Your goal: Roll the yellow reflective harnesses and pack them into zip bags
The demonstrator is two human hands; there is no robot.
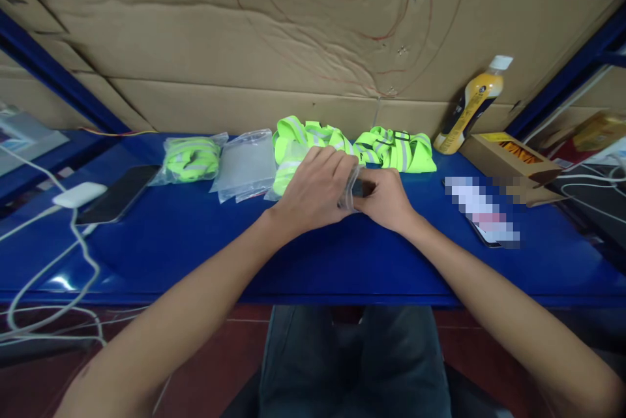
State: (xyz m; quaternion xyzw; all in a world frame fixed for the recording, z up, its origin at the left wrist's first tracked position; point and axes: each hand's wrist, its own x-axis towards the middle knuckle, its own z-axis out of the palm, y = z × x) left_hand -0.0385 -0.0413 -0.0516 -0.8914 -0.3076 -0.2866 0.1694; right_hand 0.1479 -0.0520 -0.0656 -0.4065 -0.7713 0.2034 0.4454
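My left hand [317,186] is closed over a clear plastic bag [285,177] that has a neon yellow-green reflective strap showing inside its left end. At the bag's other end, my right hand [384,199] pinches the bunched clear edge, its fingers partly hidden behind the plastic. Just behind my hands lie two loose heaps of reflective straps, a left heap [313,134] and a right heap [398,149] with grey stripes and black buckles. To the left, a small stack of flat clear bags [246,164] lies beside a bagged reflective strap [192,158].
The blue table [195,248] backs onto a cardboard wall [244,46]. On the left are a dark phone [120,195], a white charger case [79,195] and white cables [88,261]. Rightward stand a drink bottle [469,108], an open cardboard box [513,160] and another phone [482,212].
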